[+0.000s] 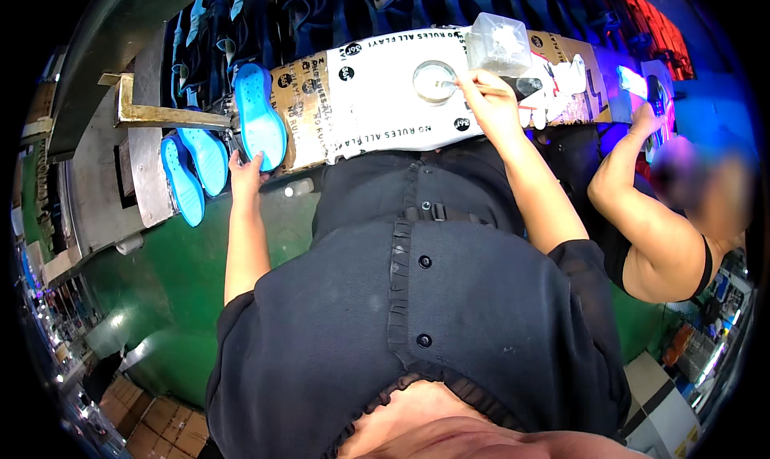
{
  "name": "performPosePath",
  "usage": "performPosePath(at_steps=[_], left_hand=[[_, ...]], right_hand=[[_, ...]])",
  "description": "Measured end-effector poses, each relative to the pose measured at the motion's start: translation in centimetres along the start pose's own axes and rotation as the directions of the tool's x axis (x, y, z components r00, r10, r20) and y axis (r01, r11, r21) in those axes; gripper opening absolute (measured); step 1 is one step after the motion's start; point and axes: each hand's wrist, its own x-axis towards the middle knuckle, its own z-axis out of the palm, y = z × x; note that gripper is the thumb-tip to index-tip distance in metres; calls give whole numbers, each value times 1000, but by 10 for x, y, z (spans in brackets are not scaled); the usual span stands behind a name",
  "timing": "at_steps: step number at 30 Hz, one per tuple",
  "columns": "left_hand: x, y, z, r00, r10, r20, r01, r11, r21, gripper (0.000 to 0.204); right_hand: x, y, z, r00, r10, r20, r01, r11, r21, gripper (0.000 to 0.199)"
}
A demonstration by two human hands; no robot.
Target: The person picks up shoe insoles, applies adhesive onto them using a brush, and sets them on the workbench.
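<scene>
At the edge of the work surface, my left hand [245, 173] grips the near end of a bright blue shoe sole [261, 118]. My right hand [491, 97] is pinched around a slim tool whose end reaches into a small round dish [434, 84]. The tool's kind is too small to make out. Whitish content shows in the dish, which rests on white printed sheeting [369, 98]. Two more blue soles, one nearer the middle [207, 161] and one farther left [183, 182], lie beside the held one.
Beyond the dish stands a clear plastic container [499, 44]. White gloves [549, 102] and a dark object lie right of my right hand. A metal bracket [172, 117] juts in at left. Dark shoe parts line the back. A co-worker's arm [634, 178] is at right.
</scene>
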Motion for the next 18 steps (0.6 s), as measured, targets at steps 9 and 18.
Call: performPosePath(at_steps=[9, 18], left_hand=[[-66, 33, 25, 796, -98, 597, 475, 713, -516, 29], [-56, 38, 40, 758, -114, 642, 547, 648, -530, 31]], right_hand=[[17, 10, 9, 976, -63, 206, 104, 975, -198, 14], [13, 9, 11, 991, -60, 120, 73, 992, -101, 17]])
